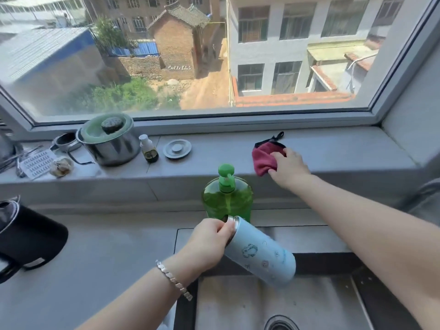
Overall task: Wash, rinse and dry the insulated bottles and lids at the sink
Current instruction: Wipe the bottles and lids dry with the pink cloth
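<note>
- Head view: the left hand [209,244] had its fingers curled round the neck of the pale blue insulated bottle [260,256], gripping it just below the bare metal rim. The bottle was tilted, base down and to the right, over the back edge of the sink [238,306], with no lid on it.
- The right hand [287,166] was stretched out to the windowsill [333,151], where fingers and thumb closed on a dark red cloth [264,156] lying there.
- A green soap dispenser [227,201] stood just behind the bottle, between the sink and the sill.
- No running water and no suds showed, and whether the bottle's surface was wet could not be told.
- Judging by the reach for the cloth, this bottle was probably at the wiping or drying step. Which of the two could not be told.
- No other bottle and no bottle lid could be made out, so their share of the job could not be judged.
</note>
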A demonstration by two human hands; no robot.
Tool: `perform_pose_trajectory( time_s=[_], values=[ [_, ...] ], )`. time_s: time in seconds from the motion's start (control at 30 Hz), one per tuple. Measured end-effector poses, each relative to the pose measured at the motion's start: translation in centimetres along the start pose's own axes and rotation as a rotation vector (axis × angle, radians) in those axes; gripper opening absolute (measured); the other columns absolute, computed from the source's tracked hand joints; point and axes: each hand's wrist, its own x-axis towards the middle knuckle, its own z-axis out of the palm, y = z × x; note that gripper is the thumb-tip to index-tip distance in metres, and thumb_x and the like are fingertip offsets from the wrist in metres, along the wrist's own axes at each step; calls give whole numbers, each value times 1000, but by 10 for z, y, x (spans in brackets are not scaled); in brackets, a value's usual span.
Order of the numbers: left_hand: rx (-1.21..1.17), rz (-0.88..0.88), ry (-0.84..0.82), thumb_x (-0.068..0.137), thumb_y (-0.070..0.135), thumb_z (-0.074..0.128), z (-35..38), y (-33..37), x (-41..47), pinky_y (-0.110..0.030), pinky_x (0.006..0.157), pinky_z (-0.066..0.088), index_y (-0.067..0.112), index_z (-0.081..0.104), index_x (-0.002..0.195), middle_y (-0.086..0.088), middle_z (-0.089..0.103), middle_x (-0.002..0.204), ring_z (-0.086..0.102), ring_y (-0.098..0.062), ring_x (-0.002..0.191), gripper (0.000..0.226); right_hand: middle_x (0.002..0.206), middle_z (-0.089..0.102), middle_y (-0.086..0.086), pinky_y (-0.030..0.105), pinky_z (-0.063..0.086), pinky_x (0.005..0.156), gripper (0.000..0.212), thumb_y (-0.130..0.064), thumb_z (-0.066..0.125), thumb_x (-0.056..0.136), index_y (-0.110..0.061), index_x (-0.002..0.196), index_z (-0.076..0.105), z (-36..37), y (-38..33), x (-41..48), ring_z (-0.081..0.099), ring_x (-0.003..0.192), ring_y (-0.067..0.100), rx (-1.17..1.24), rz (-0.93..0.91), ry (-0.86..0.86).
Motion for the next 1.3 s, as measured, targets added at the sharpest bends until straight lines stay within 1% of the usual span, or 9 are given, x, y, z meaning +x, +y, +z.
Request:
perform_pose_trajectory(
  time_s=[0.13,0.3,0.43,0.67,0.8,0.93,1.03,1.13,1.3],
  values=[
    [-69,-11,11,97,41,39,-6,-7,0,-28,63,26,12,49,71,-5,41,71,35,-17,66,40,126,49,12,35,32,92,26,-11,46,91,-12,115,55,14,9,12,41,118,29,-142,-77,238],
    [-241,-86,41,90,49,45,-3,-21,-24,-29,66,29,17,53,74,-3,49,70,40,-14,67,37,101,58,13,35,31,77,27,-13,34,91,-3,101,56,-3,-5,-54,50,90,29,412,-3,489],
    [-341,-199,163,86,42,49,9,-35,-57,-30,67,29,15,52,69,-6,44,65,39,-18,68,32,89,58,-1,28,41,63,9,-16,41,95,-14,96,50,-21,2,-152,57,82,20,884,28,234],
    [-292,-210,212,93,43,48,40,-42,-149,-29,61,34,3,63,69,-3,59,67,50,-17,67,50,66,65,-9,11,43,62,10,-25,63,84,-19,75,66,-53,36,-281,56,62,1,1084,-315,-229],
    [-399,-179,162,83,58,50,67,-33,-185,-30,68,33,3,65,76,-5,53,70,45,-15,68,58,85,60,-9,8,41,75,11,-28,65,84,-36,76,65,-1,31,-299,57,80,-3,932,-238,-88],
    [-480,-192,240,95,38,46,89,-20,-214,-33,68,39,-5,64,73,-11,57,69,50,-19,68,51,90,56,-18,33,46,85,5,-33,58,88,-29,92,58,46,32,-330,54,91,8,864,-180,181],
    [-507,-202,312,96,37,46,97,-19,-230,-40,70,48,-1,67,73,-18,69,75,57,-22,71,49,108,63,-13,34,42,93,45,-53,37,91,-21,102,68,44,31,-361,54,103,5,748,-353,260],
    [-475,-138,353,93,45,48,100,-13,-244,-43,66,46,-5,65,79,-21,66,75,55,-29,67,55,130,57,-3,32,32,99,68,-63,23,91,-18,129,55,51,24,-384,49,119,13,525,-503,221],
    [-416,85,396,96,33,43,78,-5,-258,-33,55,37,-13,56,70,-21,50,58,44,-19,57,54,111,63,2,32,47,77,66,-64,22,91,-19,130,51,41,-1,-381,62,92,22,406,-536,315]
  ],
)
